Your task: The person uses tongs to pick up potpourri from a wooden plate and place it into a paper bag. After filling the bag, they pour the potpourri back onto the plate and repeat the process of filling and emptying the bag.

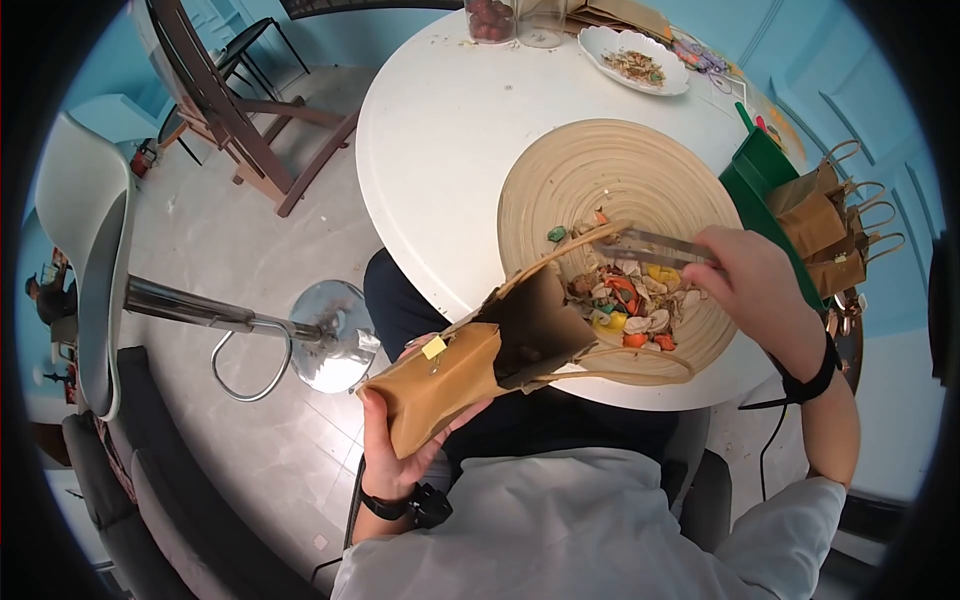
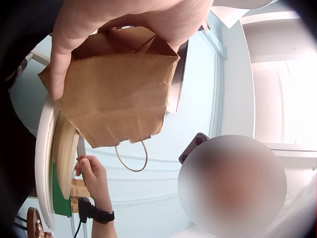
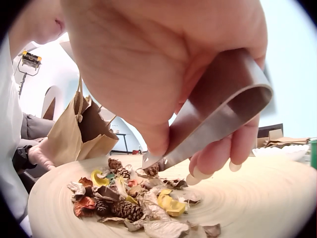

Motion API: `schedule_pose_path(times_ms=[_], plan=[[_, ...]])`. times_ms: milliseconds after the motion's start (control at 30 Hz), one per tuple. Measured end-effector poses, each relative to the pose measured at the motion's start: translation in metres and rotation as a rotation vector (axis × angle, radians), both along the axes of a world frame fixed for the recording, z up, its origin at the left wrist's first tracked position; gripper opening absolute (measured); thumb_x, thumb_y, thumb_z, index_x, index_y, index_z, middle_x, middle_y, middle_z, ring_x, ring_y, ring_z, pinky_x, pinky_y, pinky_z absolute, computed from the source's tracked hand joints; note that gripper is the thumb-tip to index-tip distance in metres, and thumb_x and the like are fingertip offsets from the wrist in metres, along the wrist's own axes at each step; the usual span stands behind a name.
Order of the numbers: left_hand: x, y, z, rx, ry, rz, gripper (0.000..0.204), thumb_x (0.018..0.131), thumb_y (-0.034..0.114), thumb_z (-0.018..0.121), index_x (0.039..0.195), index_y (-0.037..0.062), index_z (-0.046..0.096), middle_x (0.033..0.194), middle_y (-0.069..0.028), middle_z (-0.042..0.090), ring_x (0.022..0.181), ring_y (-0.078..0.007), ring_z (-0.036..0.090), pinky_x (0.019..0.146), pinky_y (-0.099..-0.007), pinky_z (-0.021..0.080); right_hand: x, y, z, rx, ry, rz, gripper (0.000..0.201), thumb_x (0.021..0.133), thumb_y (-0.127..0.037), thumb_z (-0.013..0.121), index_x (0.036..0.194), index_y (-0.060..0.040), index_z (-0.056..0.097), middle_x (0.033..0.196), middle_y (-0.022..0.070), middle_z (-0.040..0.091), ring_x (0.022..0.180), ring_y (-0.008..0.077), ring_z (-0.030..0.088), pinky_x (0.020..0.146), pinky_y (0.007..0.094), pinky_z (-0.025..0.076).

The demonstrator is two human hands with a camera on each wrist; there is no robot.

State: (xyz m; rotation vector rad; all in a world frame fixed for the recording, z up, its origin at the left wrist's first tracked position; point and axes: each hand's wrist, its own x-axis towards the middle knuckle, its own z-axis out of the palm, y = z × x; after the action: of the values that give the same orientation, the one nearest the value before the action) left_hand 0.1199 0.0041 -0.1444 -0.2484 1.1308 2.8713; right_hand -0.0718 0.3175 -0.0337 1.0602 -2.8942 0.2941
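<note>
My left hand (image 1: 392,445) grips a brown paper bag (image 1: 430,385) by its bottom, tilted with its mouth towards the round wooden plate (image 1: 550,170). In the left wrist view the thumb lies along the bag (image 2: 119,99). My right hand (image 1: 750,285) pinches metal tongs (image 1: 665,245), their tips over dried petals and pinecones on the plate. In the right wrist view the tongs (image 3: 213,104) reach down to the far edge of the potpourri (image 3: 148,203); a small brown piece is at their tips, though whether they hold it cannot be told.
A white scalloped dish (image 1: 675,80) and a glass jar of red balls (image 1: 490,20) stand at the table's far side. On the right are a green bin (image 1: 765,175) and several small paper bags (image 1: 810,215). A white stool (image 1: 85,180) stands left.
</note>
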Motion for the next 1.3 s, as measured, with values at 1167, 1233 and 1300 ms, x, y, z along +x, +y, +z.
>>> schedule_pose_path(times_ms=[1167,1233,1300], plan=[[0.015,-0.004,-0.011,0.049,-0.001,0.088,0.08,0.094,0.067,0.042,0.152,0.0141,0.027,0.152,-0.0161,0.036,0.134,-0.0449,0.041,0.105,-0.0692,0.036,-0.013,0.092,0.048,0.274,-0.454,-0.451,0.055,0.101,-0.041,0.049,0.068,0.0028,0.056,0.05,0.0063,0.042,0.046,0.0149,0.041,0.047,0.0328,0.035],[0.015,-0.003,-0.009,0.037,0.0,0.079,0.08,0.095,0.067,0.042,0.153,0.0143,0.026,0.152,-0.016,0.036,0.134,-0.0449,0.041,0.105,-0.0692,0.035,-0.019,0.083,0.046,0.313,-0.502,-0.445,0.06,0.101,-0.045,0.048,0.064,0.0018,0.058,0.047,0.005,0.042,0.042,0.014,0.041,0.043,0.0314,0.034],[0.013,0.0,-0.007,0.028,0.003,0.07,0.08,0.095,0.067,0.041,0.153,0.0145,0.025,0.152,-0.0159,0.036,0.134,-0.0449,0.041,0.105,-0.0692,0.035,-0.021,0.064,0.043,0.291,-0.677,-0.366,0.068,0.1,-0.053,0.046,0.059,-0.0009,0.059,0.044,0.0028,0.045,0.036,0.0128,0.044,0.038,0.0282,0.035]])
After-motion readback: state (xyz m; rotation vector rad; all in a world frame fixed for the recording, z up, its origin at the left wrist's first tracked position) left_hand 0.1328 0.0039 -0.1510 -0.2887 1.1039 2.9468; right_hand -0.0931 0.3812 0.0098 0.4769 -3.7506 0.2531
